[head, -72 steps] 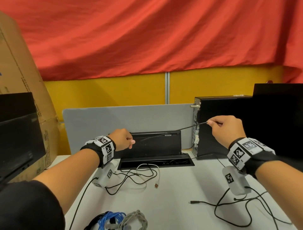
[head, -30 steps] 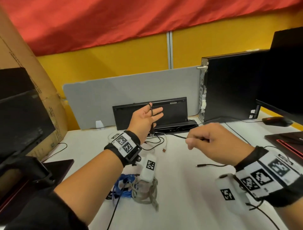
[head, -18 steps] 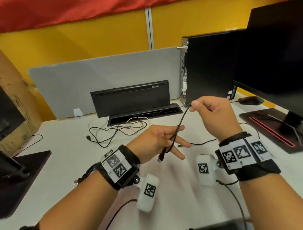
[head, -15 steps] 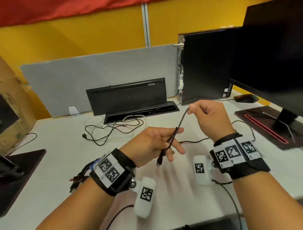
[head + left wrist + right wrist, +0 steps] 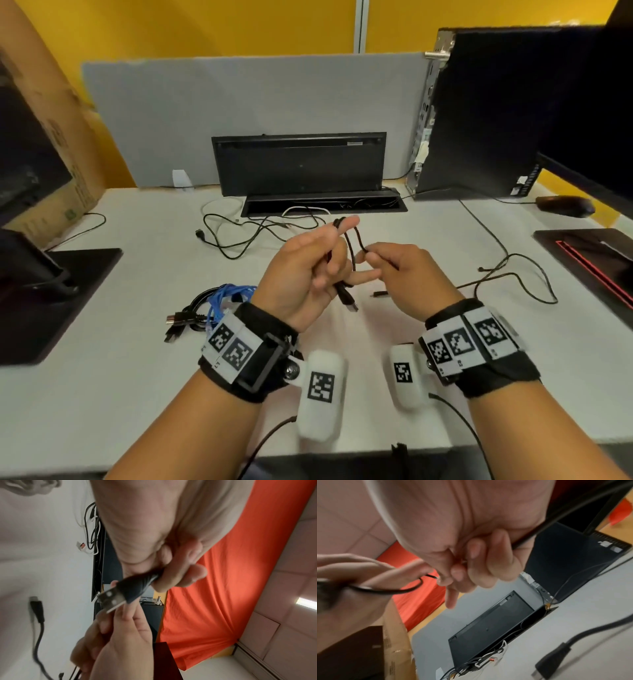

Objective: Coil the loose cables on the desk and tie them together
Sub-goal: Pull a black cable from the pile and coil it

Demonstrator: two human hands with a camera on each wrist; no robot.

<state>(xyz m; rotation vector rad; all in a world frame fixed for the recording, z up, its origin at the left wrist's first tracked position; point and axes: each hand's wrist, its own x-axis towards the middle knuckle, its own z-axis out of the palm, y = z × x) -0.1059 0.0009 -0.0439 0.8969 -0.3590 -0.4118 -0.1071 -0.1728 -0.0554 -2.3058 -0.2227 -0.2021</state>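
Note:
A thin black USB cable point(image 5: 354, 243) loops over the raised fingers of my left hand point(image 5: 322, 263), which is curled round it above the middle of the desk. Its USB-A plug point(image 5: 348, 301) hangs below the palm and shows large in the left wrist view point(image 5: 118, 596). My right hand point(image 5: 370, 257) pinches the same cable just right of the left fingertips. In the right wrist view the cable point(image 5: 393, 591) arcs between both hands. The rest of it trails right over the desk point(image 5: 513, 277).
Coiled blue and black cables point(image 5: 212, 305) lie left of my left wrist. Loose black and white cables point(image 5: 253, 229) sprawl before the open black cable box point(image 5: 322, 202). A PC tower point(image 5: 479, 120), mouse point(image 5: 565, 205) and monitor stand right; a cardboard box point(image 5: 44, 120) is left.
My hands have come closer together. The left hand has turned its fingers upward with a loop of the black cable now round them, and the right hand has slid down to pinch the cable beside it.

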